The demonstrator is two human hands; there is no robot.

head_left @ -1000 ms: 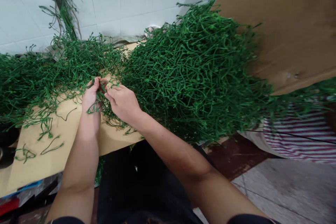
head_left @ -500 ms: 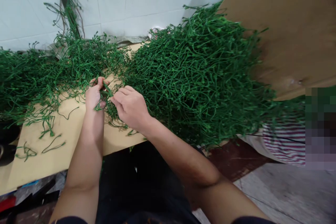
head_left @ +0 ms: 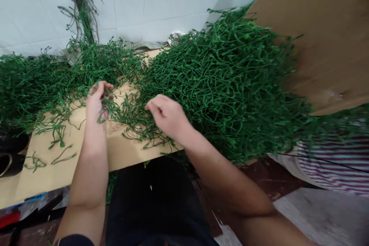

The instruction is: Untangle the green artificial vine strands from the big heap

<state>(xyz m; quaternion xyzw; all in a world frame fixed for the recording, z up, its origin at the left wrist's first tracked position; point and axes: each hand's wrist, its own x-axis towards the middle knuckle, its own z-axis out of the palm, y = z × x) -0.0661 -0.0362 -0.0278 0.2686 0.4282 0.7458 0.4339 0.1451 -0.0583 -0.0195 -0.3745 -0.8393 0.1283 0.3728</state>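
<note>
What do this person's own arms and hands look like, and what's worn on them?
The left hand and right hand are human and gloveless, with no rings or watch visible. Both forearms are bare. A dark sleeve shows on the left arm; the right sleeve is out of view.

so there's just the one head-worn cam here, looking forward and down from above the person's own forearms, fairly near the cardboard work surface [head_left: 123, 153], with the tiled wall [head_left: 129, 4] filling the far top, no second view sharing anything
</note>
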